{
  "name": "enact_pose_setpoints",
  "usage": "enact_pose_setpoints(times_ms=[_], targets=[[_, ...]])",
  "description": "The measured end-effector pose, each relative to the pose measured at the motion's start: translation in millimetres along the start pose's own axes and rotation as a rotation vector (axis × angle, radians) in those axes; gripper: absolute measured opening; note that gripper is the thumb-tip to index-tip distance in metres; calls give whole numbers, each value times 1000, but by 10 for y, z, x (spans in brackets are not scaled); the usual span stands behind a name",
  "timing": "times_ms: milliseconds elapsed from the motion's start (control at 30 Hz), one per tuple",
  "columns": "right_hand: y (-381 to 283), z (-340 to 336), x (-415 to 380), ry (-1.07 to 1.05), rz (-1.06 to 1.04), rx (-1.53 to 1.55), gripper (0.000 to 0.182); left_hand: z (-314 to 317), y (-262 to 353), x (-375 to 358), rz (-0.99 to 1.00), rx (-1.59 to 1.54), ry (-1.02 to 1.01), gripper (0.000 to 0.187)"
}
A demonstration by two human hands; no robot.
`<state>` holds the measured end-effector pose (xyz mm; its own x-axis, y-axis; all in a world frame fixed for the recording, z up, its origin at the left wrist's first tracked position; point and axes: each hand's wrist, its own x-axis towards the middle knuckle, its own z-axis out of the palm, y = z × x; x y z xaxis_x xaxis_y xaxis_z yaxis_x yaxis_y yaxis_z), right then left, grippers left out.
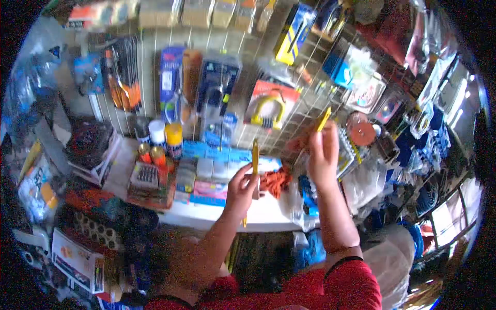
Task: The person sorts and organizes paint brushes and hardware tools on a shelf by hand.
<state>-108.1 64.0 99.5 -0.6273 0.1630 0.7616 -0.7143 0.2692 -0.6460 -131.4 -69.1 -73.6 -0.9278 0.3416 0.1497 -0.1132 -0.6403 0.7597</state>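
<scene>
My left hand [242,190] is closed around a slim yellow stick-like tool [255,156], which stands upright with its narrow tip pointing up. Its exact kind is too blurred to make out. My right hand [324,155] is raised higher, near the wire grid, pinching a short, thin yellow piece [324,119] that tilts up to the right. The two hands are apart. Behind my left hand, a crumpled orange-red cloth-like bundle [276,181] lies on the white counter [194,217].
Packaged goods hang on the wire grid [305,95], among them a yellow-and-red pack [271,106]. Spray cans [174,138] stand at the counter's left. Blue boxes [206,151] line its back. Plastic-wrapped goods [367,183] crowd the right side.
</scene>
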Motion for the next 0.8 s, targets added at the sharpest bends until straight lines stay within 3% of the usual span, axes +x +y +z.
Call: enact_pose_setpoints(times_ms=[67, 200, 267, 333, 367, 467, 600, 633, 733, 800], targets=[[-503, 191, 360, -73, 82, -25, 22, -31, 8, -9, -33, 45, 17, 45], [-898, 593, 1095, -124, -20, 40, 36, -114, -176, 37, 11, 21, -11, 46], [-859, 714, 1456, -80, -255, 103, 35, -78, -118, 21, -28, 31, 5, 41], [-851, 686, 1774, -40, -345, -27, 33, -49, -49, 2, -26, 71, -3, 40], [-968, 738, 1764, -65, -273, 103, 34, -42, -25, -9, -26, 84, 4, 39], [-976, 756, 1908, -92, -239, 118, 35, -91, -18, 13, -36, 114, 29, 39], [-919, 665, 2093, -115, -294, -6, 34, -157, 17, 20, -11, 94, -10, 44], [-1084, 730, 1964, -159, -152, 91, 33, -167, 22, 20, -15, 88, -11, 44], [-1117, 742, 2001, -205, 1, 83, 34, -169, 6, 25, -12, 71, 5, 44], [-1117, 775, 2023, -223, 10, 141, 32, -178, -10, 20, -15, 35, 20, 44]])
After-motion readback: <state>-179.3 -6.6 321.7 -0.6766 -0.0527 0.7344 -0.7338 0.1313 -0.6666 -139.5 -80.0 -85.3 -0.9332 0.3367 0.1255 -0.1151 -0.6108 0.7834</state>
